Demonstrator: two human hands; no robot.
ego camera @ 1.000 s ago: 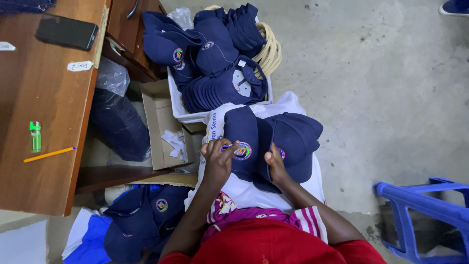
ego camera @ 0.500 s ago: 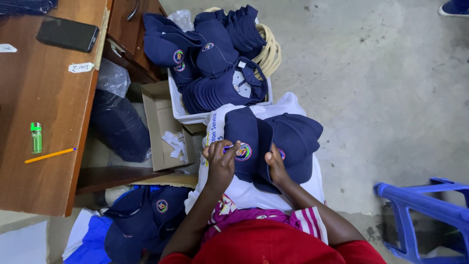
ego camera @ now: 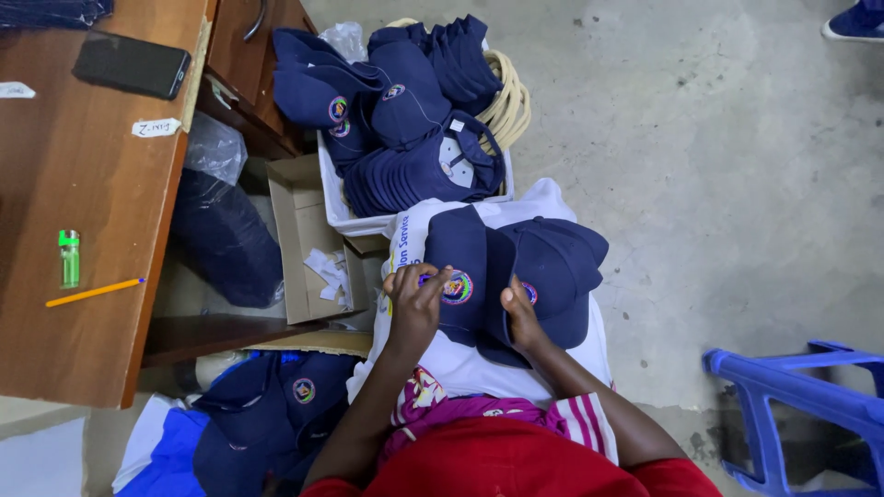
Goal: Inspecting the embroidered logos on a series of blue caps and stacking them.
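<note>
Matt navy cloth caps, white cloth beneath, smooth brown wooden bench, rough grey concrete floor, glossy blue plastic stool, cardboard box

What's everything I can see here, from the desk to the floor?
Caps on the lap: two, navy with round badges, on white cloth.
Cap pile: many, navy, in a white tub above.
Caps on the floor: several, navy, lower left.
Cardboard box: one, brown, open, beside the desk.
Desk: one, brown wood, left.
Phone: one, black, on the desk.
Lighter: one, green, on the desk.
Pencil: one, yellow, on the desk.
Stool: one, blue plastic, lower right.
Left hand: touching the left cap's badge.
Right hand: on the caps' edge.
</note>
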